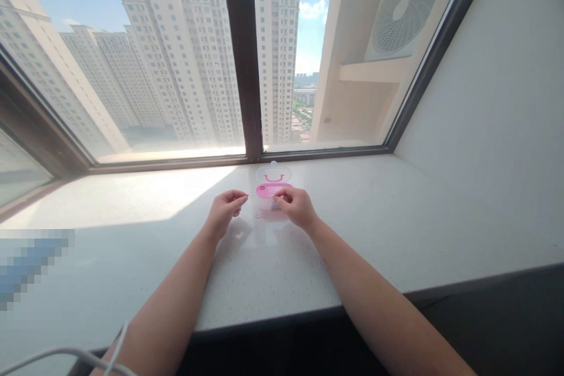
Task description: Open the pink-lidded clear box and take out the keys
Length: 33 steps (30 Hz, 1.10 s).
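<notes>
The left hand point(224, 211) bends inward with its thumb and forefinger tips pressed together, just left of the small clear plastic box with a pink oval rim point(265, 202); I cannot tell whether anything tiny sits in that pinch. The right hand point(300, 210) comes in from the right, thumb and forefinger tips drawn together in front of the right part of the box, and here too what they pinch, if anything, is too small to make out. The box stands between the two hands, toward the far side of the surface, its clear lid with a curved pink handle point(267, 174) tilted up at the far side. A small dark mark shows at the left end of the pink rim, and something greyish-blue, too small to identify, shows beside the right fingertips. Under all this lies a broad white speckled sill point(273, 282), shiny enough to carry a pink reflection just nearer than the box, with a bright patch of sunlight on its far left. At the near left a thin white cable point(53, 352) crosses the left forearm. Beyond the box rises a window with a dark brown frame point(247, 70); through its panes stand tall beige apartment towers point(167, 41) on the left and a white outdoor fan unit point(403, 9) on the right, while a plain white wall point(493, 123) closes the right side
</notes>
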{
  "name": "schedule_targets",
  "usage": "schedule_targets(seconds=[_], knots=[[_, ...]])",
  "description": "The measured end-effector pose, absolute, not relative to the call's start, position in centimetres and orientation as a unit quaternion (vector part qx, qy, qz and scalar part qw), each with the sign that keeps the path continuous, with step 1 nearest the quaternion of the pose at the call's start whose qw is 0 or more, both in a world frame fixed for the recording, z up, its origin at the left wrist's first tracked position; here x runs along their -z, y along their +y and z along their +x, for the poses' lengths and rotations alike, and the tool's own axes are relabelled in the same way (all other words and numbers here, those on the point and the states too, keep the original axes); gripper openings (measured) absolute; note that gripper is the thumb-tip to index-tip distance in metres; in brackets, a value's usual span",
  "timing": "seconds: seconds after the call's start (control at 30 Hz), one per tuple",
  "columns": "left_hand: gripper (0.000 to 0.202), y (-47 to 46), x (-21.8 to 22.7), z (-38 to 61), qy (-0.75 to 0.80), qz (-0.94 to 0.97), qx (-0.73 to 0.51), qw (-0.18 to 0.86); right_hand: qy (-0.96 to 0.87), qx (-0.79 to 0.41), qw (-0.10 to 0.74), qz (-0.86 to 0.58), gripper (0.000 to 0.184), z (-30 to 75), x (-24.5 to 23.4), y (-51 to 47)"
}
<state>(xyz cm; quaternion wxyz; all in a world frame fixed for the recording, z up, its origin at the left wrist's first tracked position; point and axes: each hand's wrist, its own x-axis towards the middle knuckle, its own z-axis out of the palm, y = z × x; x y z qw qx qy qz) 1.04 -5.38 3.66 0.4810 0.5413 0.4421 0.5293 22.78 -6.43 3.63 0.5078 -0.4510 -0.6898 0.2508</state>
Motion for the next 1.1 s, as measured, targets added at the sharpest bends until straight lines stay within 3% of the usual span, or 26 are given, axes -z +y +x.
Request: schedule_targets(seconds=[1.1], knots=[[0.025,-5.86,-4.37,1.43,0.442,0.545,-0.518,0.489,-0.696,-0.241,0.507,-0.448,0.019,22.65,-3.88,-6.51]])
